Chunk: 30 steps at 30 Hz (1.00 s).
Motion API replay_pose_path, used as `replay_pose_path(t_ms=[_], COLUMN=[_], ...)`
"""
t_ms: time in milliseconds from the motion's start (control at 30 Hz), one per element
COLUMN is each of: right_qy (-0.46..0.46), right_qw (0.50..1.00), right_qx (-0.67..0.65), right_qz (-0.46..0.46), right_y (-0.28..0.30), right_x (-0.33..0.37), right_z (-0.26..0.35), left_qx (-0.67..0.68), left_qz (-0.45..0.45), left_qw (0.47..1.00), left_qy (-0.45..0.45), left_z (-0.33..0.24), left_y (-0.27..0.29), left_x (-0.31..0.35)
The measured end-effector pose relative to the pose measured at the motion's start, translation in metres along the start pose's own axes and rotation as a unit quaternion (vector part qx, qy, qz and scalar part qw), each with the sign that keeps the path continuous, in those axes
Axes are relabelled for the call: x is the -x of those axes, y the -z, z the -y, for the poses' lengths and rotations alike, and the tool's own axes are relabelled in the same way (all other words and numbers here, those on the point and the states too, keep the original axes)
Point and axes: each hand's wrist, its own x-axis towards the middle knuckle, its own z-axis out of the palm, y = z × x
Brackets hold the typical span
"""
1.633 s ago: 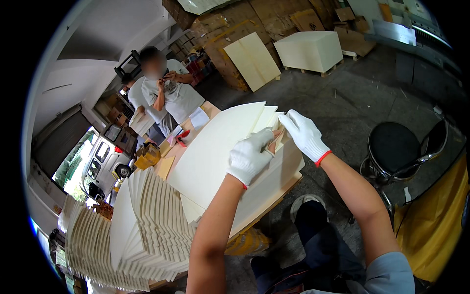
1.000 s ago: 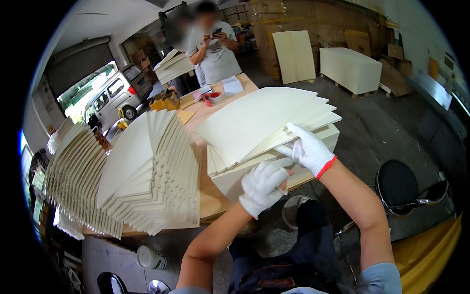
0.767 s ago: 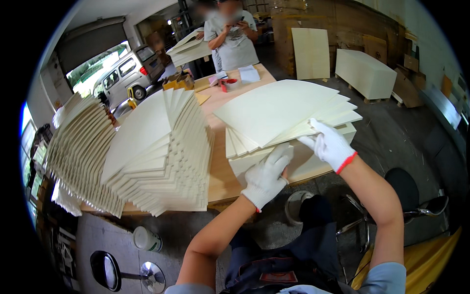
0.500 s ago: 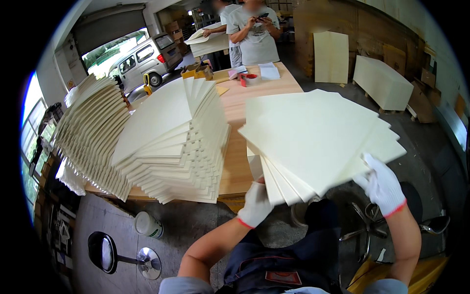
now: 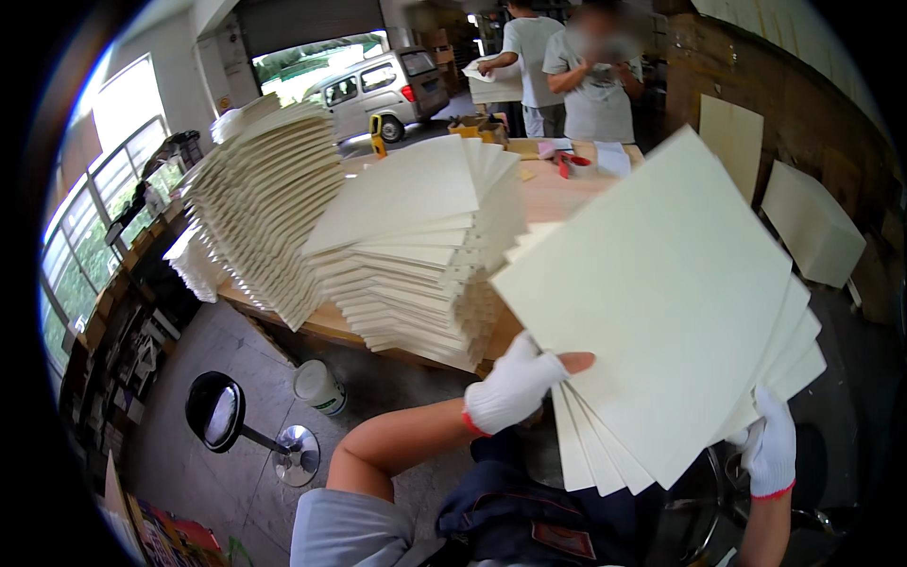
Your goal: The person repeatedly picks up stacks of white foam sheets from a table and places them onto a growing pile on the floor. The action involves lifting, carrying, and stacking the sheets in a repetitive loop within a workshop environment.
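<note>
Lifted clear of the wooden worktop (image 5: pixel 543 203) since 0.5 s ago, the fanned bundle of cream sheets (image 5: pixel 661 302) now hangs in the air in front of the person's chest, off the near edge of the worktop, and fills more of the view than before. Both gloved hands carry it. The left hand (image 5: pixel 518 383) is closed on the bundle's lower left edge, thumb lying on the top sheet and the other fingers hidden beneath. The right hand (image 5: pixel 773 444) clamps the lower right corner from below, its fingers wrapped up around the stacked edges. With nothing under it, the bundle's weight seems to rest wholly on these 2 grips, which suggests it is being carried rather than squared up.

The top sheet stands diamond-wise, 1 corner pointing up and away toward the far edge of the worktop, and its long diagonal runs from that corner down toward the person. The sheets below splay out at the lower right.

On the worktop's left half stand 2 tall fanned stacks (image 5: pixel 416 255), well apart from the bundle. At the far edge 2 other people (image 5: pixel 595 71) work.
</note>
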Motion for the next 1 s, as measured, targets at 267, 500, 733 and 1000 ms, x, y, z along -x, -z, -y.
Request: replay_pose_path(t_ms=[267,500,733,1000], right_qy=[0.000,-0.157,-0.158,-0.173], right_qw=[0.952,0.933,0.954,0.961], right_qx=[-0.129,-0.006,0.016,-0.027], right_qz=[0.279,0.324,0.253,0.214], right_y=[-0.151,-0.152,-0.108,-0.072], right_x=[-0.089,-0.064,-0.069,-0.079], right_z=[0.002,-0.045,-0.046,-0.071], left_qx=[0.161,0.189,0.209,0.196], left_qz=[-0.143,-0.316,-0.343,-0.332], left_qw=[0.964,0.892,0.912,0.917], left_qy=[-0.157,-0.263,-0.084,-0.099], left_z=[-0.076,-0.133,-0.113,-0.111], left_y=[0.107,0.195,0.252,0.256], left_x=[0.025,-0.028,-0.060,-0.059])
